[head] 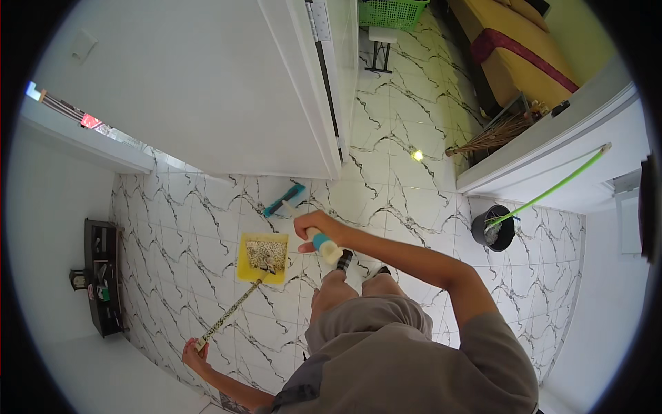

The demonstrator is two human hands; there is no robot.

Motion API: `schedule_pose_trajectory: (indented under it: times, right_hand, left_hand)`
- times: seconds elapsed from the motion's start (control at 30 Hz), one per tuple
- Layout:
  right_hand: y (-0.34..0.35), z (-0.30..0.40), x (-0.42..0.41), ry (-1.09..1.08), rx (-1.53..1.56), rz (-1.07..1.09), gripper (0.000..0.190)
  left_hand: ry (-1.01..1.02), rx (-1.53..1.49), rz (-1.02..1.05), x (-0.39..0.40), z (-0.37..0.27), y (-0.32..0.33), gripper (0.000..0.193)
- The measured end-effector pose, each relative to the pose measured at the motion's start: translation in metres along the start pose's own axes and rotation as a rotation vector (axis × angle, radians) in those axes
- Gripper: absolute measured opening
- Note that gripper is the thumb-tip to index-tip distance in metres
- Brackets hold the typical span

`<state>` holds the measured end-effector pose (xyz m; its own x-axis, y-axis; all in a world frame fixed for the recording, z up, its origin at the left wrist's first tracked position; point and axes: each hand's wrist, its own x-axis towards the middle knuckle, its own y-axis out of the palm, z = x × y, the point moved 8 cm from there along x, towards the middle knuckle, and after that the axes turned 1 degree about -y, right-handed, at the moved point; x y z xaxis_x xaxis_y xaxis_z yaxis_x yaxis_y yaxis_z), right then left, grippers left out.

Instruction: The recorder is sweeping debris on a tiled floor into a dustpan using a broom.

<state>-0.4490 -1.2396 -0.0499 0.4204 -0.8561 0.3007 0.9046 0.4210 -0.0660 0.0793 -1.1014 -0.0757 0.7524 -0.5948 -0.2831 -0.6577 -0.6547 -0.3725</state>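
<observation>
My left hand (195, 352) grips the top end of a speckled long handle (232, 315), which runs to a yellow dustpan (249, 277) lying on the marble-patterned tile floor. The pan's inner back is speckled, and some dark bits show near the handle's base. Closed around a cream and blue handle (321, 242) is my right hand (316, 227). That handle leads down to a floor brush with a teal head (284, 200), up and to the right of the dustpan and apart from it, close to the foot of the white door. My feet stand to the right of the dustpan.
A white door (222, 93) spans the upper left. On the right, a black bin (478, 233) holds a bag and a green-handled tool (553, 187). A stick broom (491, 137) leans by the doorway; beyond are a bed (517, 67), a stool (382, 35) and a green basket (393, 14). A black shelf (106, 310) stands left.
</observation>
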Motion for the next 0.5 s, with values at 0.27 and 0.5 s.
schedule_pose_trajectory:
  times: [0.27, 0.5]
  right_hand:
    - [0.022, 0.033, -0.081, -0.154, 0.032, 0.338, 0.027]
    - [-0.059, 0.090, -0.136, 0.119, 0.027, 0.357, 0.023]
  left_hand:
    - [-0.007, 0.089, -0.058, -0.014, 0.007, -0.013, 0.019]
    - [0.025, 0.191, 0.009, -0.021, -0.002, 0.026, 0.020]
